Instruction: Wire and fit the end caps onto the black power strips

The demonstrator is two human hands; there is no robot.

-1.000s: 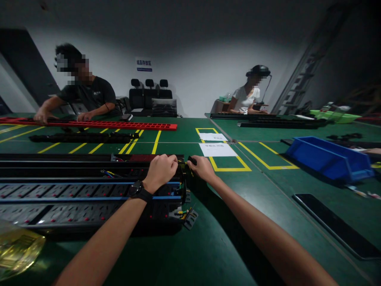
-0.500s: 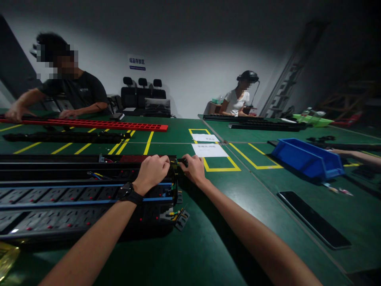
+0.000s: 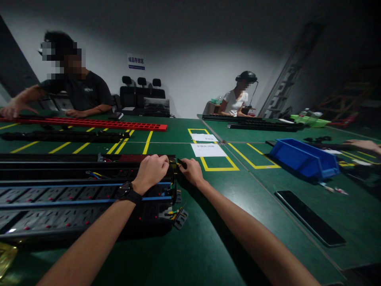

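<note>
Several long black socket strips [image 3: 74,194] lie side by side on the green table [image 3: 208,238], with red dots and blue edges. My left hand [image 3: 151,171], with a black watch on the wrist, is closed on the right end of the farthest strip. Just right of it, my right hand [image 3: 192,171] pinches a small black part [image 3: 181,163] at that strip's end. Coloured wires show between the hands. A grey end piece [image 3: 180,218] hangs on wires from the nearest strip.
A blue bin [image 3: 303,159] and a black phone [image 3: 309,217] are on the right. Paper sheets [image 3: 208,150] lie beyond my hands. A red slotted rail [image 3: 119,124] lies before a person [image 3: 86,91] at the left; another person [image 3: 233,102] sits farther back. At the right edge is another person's hand [image 3: 363,145].
The black part at my right fingers is tilted differently. The left person's arm has lifted slightly off the red rail, and the hand at the right edge has moved right.
</note>
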